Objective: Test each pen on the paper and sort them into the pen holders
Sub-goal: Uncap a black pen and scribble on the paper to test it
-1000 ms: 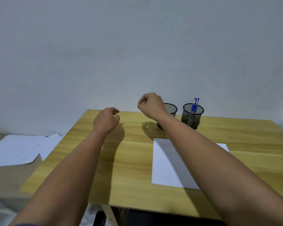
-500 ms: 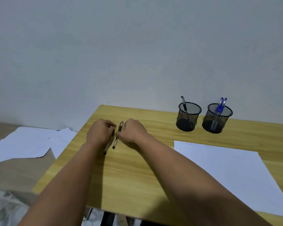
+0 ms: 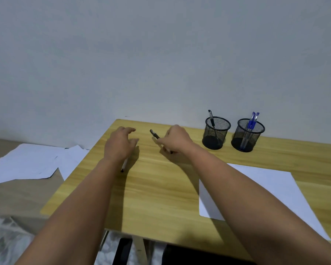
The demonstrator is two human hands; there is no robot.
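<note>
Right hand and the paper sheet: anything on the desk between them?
Head view: nothing but bare desk between the right hand, which grips a pen, and the paper sheet.

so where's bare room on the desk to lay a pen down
Bare wood lies between the left arm and the paper, down to the near edge of the table. The far strip is crowded: both hands, two loose pens, and the holders by the wall.
</note>
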